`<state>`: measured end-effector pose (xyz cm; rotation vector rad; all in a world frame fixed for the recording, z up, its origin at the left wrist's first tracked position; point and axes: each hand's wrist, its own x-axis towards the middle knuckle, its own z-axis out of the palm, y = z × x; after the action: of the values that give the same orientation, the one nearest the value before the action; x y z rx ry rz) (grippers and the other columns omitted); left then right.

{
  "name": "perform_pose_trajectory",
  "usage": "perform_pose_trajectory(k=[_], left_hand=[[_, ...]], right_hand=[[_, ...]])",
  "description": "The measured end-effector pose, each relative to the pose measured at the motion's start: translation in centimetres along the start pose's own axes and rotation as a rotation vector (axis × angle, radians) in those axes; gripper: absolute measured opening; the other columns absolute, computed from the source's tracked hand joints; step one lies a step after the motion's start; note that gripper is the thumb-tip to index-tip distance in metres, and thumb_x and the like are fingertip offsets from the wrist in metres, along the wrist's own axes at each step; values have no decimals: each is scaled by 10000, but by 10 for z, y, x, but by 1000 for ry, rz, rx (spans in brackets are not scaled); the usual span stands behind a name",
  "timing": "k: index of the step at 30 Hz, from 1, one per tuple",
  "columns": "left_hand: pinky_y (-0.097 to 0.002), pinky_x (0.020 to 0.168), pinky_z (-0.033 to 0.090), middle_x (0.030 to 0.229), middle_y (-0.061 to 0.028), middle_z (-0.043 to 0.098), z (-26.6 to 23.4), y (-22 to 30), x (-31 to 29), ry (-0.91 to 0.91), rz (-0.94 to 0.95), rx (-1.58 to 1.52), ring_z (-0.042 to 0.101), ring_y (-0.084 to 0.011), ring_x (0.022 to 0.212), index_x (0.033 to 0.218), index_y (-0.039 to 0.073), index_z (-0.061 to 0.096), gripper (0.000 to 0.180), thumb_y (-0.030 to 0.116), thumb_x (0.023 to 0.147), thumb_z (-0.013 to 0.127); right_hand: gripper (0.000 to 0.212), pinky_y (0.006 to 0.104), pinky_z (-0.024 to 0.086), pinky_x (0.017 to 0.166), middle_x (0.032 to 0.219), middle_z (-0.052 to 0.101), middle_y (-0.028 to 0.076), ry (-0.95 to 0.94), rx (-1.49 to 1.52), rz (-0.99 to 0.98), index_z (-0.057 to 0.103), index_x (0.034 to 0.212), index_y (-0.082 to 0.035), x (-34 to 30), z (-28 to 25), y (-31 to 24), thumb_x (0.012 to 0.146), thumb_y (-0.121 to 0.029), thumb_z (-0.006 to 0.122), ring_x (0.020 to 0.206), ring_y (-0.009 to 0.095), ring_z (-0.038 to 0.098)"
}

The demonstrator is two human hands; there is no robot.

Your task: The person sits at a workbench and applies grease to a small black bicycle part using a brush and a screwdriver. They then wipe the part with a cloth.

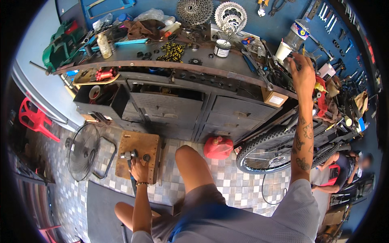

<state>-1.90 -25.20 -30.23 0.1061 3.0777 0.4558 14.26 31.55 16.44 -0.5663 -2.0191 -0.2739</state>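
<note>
Hammer [129, 155] at the left, its head over the wooden block [139, 141]; my left hand's [139, 170] fingers look curled around the handle. I'd keep it steady, clear of the black ring [146, 157] just to its right. Farther right, beside the white cup [283, 51] on the bench [162, 64], my right hand's [303, 75] fingers are bent; whether they grip anything, I cannot tell. I'd go slowly, sparing the cup.

I count two big cassettes [194, 10] — and one yellow-black chain [172, 52]. Lower down there's one hammer [128, 155], one wooden box [129, 141], one floor fan [84, 153], one red jug [219, 148]
</note>
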Motion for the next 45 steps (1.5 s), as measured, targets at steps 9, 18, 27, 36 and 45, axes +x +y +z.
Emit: perform_pose_trajectory(k=[9,18,27,36,45], left_hand=[[-596,974,464,1164,-130,670,12,17,1,131,-10,18,654,-378,1124,1223,155,686,545,440,790,852],[-480,840,527,982,-144,700,-138,132,16,134,110,-457,677,-356,899,1177,26,704,403,205,835,822],[-432,859,501,1065,-101,661,-337,458,28,-84,725,-426,656,-293,963,1241,68,694,476,149,793,830],[-430,912,457,1018,-46,647,-329,495,31,-47,615,-246,628,-252,953,1242,73,697,551,236,760,907],[-487,995,434,1240,-164,595,-331,504,103,-19,683,-322,564,-369,1146,1530,41,453,945,288,754,934]], right_hand=[[202,353,555,850,1025,749,118,209,338,115,753,1134,13,-9,54,-27,975,-111,756,926,203,714],[163,384,512,810,1037,700,110,121,131,215,703,1115,-7,-29,77,-15,974,-83,735,887,258,640],[342,370,530,759,1069,670,109,-430,631,312,698,1109,-24,-4,46,-21,840,-145,871,895,251,639],[336,452,556,815,1077,640,148,-737,648,385,656,1055,-22,-1,33,-44,789,-47,859,973,355,666],[381,456,562,877,1151,680,131,-652,805,428,666,1124,-39,11,35,-66,786,36,825,1041,353,655]])
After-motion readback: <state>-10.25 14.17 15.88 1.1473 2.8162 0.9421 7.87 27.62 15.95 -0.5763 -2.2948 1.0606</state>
